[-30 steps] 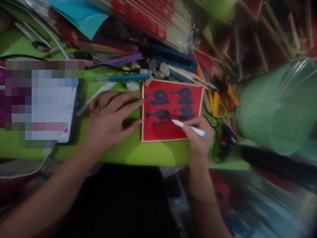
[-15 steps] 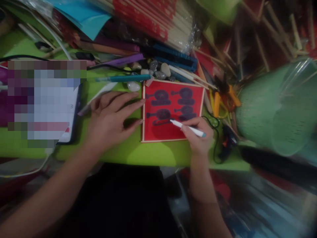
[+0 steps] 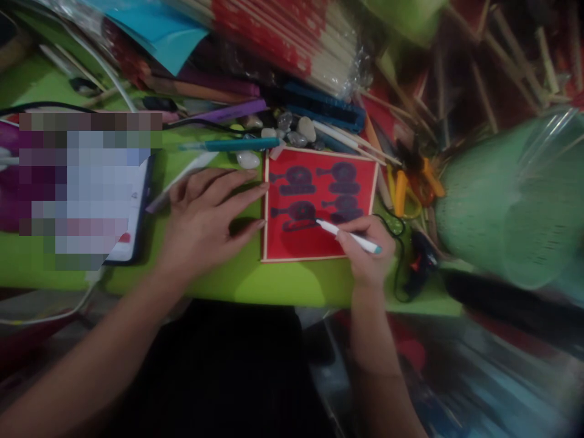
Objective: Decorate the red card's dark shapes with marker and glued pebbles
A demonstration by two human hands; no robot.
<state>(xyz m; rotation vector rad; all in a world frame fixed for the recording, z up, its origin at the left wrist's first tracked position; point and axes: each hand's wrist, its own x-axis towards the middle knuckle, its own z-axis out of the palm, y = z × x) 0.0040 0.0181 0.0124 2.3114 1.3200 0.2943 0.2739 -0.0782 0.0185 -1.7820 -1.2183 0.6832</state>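
A red panel (image 3: 292, 245) with a thin pale wooden border lies flat on the green table (image 3: 269, 286). Several dark shapes, each a round form above a bar, are drawn on it. My right hand (image 3: 370, 246) pinches a white marker pen (image 3: 356, 236) with a teal end; its tip is at the lower left shape, by the right end of that shape's bar. At the panel's left edge rests my left hand (image 3: 205, 213), palm down with fingers spread, its fingertips touching the border and holding nothing.
Left of my left hand lies a phone (image 3: 137, 210) with a white cable. Behind the panel are pebbles (image 3: 296, 129), a teal pen (image 3: 241, 144) and bundled sticks (image 3: 292, 42). Orange-handled scissors (image 3: 401, 191) and a green basket (image 3: 497, 207) stand on the right.
The marker tip has shifted very slightly right along the lower left shape's bar. The whole view has drifted a little, and my left hand keeps its place at the panel's edge.
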